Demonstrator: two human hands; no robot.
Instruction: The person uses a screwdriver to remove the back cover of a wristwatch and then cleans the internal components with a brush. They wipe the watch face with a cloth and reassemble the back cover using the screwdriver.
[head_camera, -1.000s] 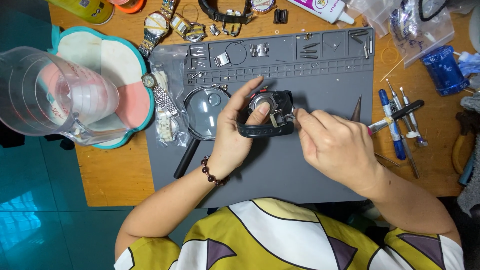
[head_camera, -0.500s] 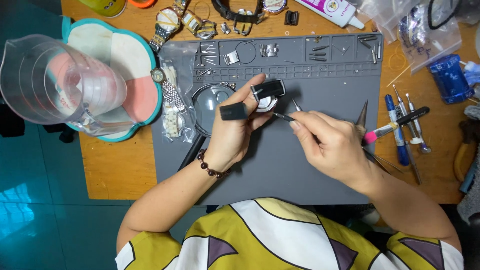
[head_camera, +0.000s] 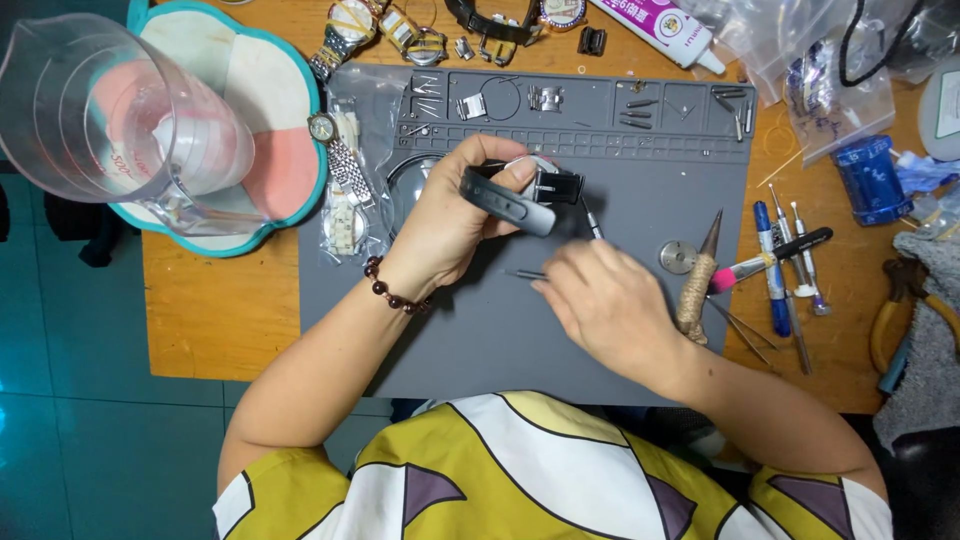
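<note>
Fingers (head_camera: 500, 185) curled round watch (head_camera: 522, 190), wrist raised

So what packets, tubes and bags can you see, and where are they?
Glue tube: top edge, white with a pink label.
Clear bags: top right corner, crinkly, small parts inside.
Clear packet: left edge of the grey mat, holding a metal watch.
Blue pouch: right side, small, dark.

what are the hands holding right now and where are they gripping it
The left hand holds a wristwatch, thumb pressed on its black strap beside the case. The right hand pinches a thin metal tool low on its shaft, tip toward the watch.
</note>
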